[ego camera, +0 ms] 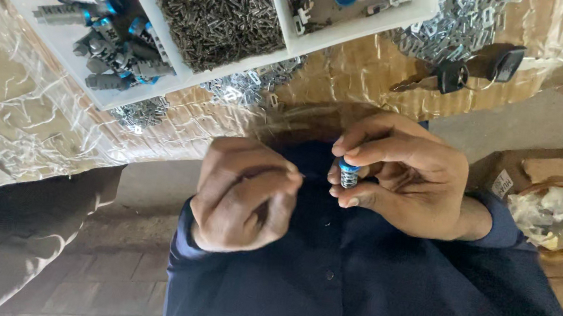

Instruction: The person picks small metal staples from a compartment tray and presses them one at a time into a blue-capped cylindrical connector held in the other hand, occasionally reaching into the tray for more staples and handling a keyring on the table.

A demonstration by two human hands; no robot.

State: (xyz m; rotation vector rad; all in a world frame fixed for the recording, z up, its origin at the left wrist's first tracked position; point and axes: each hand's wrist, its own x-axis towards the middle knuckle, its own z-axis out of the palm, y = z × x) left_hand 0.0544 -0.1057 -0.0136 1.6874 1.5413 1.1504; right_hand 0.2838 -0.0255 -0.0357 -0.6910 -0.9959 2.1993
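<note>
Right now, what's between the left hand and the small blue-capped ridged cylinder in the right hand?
In the head view, nothing solid: only a narrow gap between the left hand and the small blue-capped ridged cylinder pinched by the right hand, with the dark blue garment behind it.

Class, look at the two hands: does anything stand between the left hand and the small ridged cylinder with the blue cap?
Nothing visible does. The right hand pinches the blue-capped cylinder at its fingertips; the left hand, closed in a fist, sits just beside it with only open space between them.
</note>
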